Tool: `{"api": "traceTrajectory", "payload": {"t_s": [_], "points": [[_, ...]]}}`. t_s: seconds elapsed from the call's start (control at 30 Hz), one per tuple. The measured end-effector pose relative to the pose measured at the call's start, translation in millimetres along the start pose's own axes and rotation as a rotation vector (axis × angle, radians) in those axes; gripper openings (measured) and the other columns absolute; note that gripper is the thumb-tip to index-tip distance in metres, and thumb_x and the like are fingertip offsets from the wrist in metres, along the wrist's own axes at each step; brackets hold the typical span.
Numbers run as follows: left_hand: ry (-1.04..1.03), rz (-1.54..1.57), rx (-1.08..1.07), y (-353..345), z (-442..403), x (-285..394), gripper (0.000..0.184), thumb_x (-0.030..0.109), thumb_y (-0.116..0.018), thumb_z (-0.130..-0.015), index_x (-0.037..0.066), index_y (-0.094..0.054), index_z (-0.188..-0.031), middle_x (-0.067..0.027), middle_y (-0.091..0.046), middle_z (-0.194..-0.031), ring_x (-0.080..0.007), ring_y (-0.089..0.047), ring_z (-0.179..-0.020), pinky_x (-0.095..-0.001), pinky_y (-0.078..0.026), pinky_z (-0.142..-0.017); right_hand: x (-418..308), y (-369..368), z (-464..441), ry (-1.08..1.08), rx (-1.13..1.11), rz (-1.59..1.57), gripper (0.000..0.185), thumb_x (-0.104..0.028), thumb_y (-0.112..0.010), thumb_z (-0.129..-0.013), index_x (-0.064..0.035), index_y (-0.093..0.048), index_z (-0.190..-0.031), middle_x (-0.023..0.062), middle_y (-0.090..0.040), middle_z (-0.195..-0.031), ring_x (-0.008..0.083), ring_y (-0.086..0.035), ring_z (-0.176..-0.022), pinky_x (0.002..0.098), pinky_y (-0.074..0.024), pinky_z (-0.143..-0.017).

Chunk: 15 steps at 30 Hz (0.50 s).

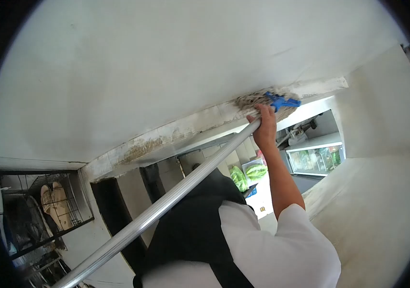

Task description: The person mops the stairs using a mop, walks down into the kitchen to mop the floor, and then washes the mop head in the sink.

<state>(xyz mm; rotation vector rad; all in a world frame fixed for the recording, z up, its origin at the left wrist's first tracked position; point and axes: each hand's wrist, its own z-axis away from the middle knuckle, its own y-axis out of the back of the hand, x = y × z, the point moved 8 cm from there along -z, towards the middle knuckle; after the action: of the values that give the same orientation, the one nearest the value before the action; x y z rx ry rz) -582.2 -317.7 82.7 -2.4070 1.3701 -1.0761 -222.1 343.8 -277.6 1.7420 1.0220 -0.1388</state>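
My right hand was closed around the silver pole, mop head against the stained ledge; my left was out of view. How much was done, I couldn't quite tell.

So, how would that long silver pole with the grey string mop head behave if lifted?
The pole runs straight, so it's probably stiff. Loose strands suggest a floppy mop head. Held near the head, it could swing awkwardly.

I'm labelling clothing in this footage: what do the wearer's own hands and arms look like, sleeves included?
The right hand has no glove, and no watch or bracelet shows. A plain white short sleeve ends above the elbow; a black apron covers the front. The left hand is out of view.
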Motion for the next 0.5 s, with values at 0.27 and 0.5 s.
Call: {"api": "traceTrajectory", "payload": {"t_s": [0.27,0.5], "points": [[0.281,0.702,0.132,-37.0,57.4,-201.8,0.025,0.017,-0.066,-0.082,0.008,-0.042,-0.086,-0.0028,-0.040,-0.075,-0.0149,-0.045,-0.067,-0.0369,-0.039,-0.067,33.3,59.9,-30.8,0.064,0.291,0.089,0.045,-0.017,-0.079,-0.074,-0.0041,-0.057,-0.112,0.0174,-0.062,-0.107,0.0433,-0.053,-0.110,0.0484,-0.0283,-0.112],[0.782,0.327,-0.124,-203.6,199.3,-392.6,0.030,0.038,-0.050,-0.099,0.009,-0.042,-0.105,-0.0157,-0.055,-0.108,-0.0343,-0.054,-0.113,-0.0577,-0.043,-0.099,157.1,118.3,-84.1,-0.123,0.313,0.186,0.061,-0.019,-0.079,-0.075,-0.0046,-0.051,-0.127,0.0247,-0.053,-0.125,0.0401,-0.049,-0.120,0.0451,-0.0340,-0.108]]}}
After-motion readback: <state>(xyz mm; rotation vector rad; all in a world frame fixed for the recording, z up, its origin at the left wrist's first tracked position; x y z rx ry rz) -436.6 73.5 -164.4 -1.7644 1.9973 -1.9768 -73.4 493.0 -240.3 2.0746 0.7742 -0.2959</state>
